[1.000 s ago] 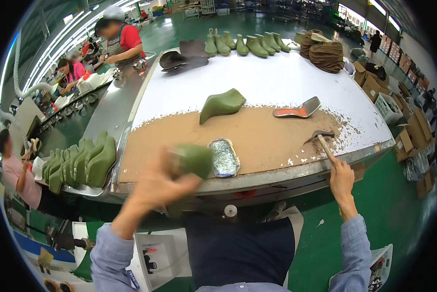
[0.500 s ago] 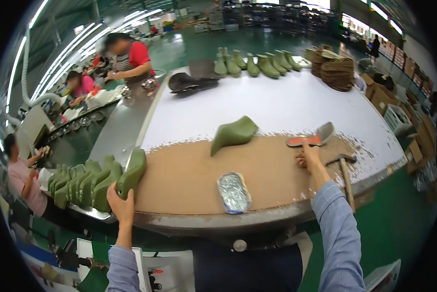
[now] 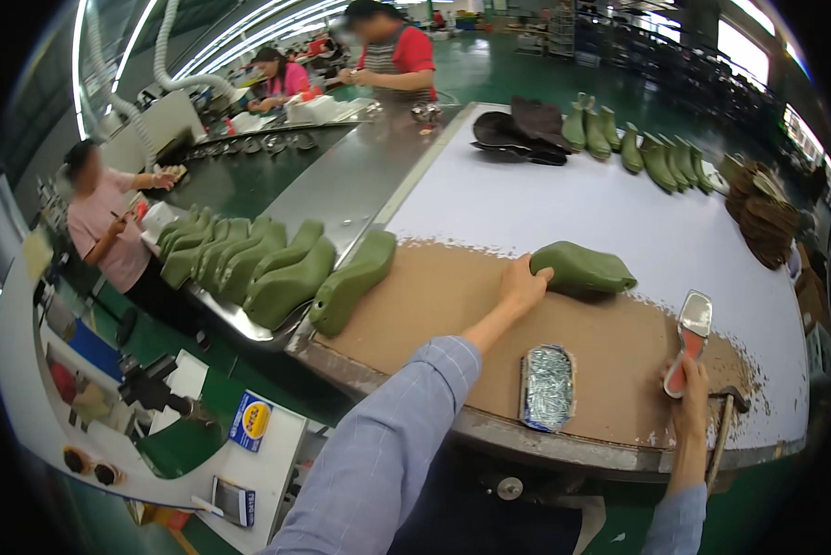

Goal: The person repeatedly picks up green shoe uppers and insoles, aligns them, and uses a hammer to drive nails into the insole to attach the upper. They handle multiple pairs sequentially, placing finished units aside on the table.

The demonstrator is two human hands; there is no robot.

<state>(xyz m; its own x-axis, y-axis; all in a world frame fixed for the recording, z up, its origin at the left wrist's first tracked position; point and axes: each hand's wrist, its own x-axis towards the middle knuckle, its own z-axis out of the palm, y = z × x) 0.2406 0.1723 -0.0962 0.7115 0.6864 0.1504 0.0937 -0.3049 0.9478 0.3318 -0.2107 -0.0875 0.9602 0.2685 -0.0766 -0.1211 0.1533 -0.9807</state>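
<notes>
My left hand (image 3: 523, 283) grips one end of a green shoe last (image 3: 584, 268) lying at the middle of the brown work board (image 3: 452, 314); some of its fingers are hidden behind the last. In my right hand (image 3: 690, 398) is an orange insole with a grey end (image 3: 693, 335), held upright above the board's right part. Beside that hand, a hammer (image 3: 728, 400) rests near the table's front edge. Between my arms sits a small open box of metal tacks (image 3: 548, 384). Another green last (image 3: 352, 285) stands at the board's left end.
Several green lasts (image 3: 290, 282) line the metal ledge on the left. Along the far edge of the white table (image 3: 508, 208) are dark leather pieces (image 3: 517, 139), more green lasts (image 3: 660, 159) and a brown stack (image 3: 762, 208). Co-workers (image 3: 110, 217) are busy at the left.
My left hand has left the last at the board's left end and taken hold of the middle one. My right hand has lifted the insole off the board. The view has swung left.
</notes>
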